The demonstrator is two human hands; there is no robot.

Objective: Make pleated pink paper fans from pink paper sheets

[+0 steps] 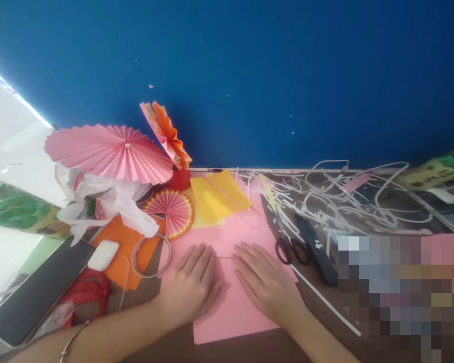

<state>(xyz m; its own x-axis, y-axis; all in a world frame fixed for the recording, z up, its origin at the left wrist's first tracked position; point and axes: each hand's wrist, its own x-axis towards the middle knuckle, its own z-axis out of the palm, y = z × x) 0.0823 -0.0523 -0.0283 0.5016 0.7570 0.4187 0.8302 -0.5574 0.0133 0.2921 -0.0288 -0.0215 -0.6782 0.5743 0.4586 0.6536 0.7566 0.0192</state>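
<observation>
- Head view, lower middle of the frame: both hands lie flat, palms down and fingers spread, on a pink paper sheet spread over the dark counter.
- The left hand presses the sheet's left part; it grasps nothing.
- The right hand rests just beside it on the sheet's right part, also released, with its fingertips near the left hand's.
- Black-handled scissors lie just right of the right hand, beside a dark bar.
- Yellow paper lies above the pink sheet, at centre frame.
- Upper left: a large pink fan, with a small pink-and-orange rosette below it.
- Lower left: a phone, a white case and a wire ring.
- Right of centre: a tangle of white paper strips.
</observation>
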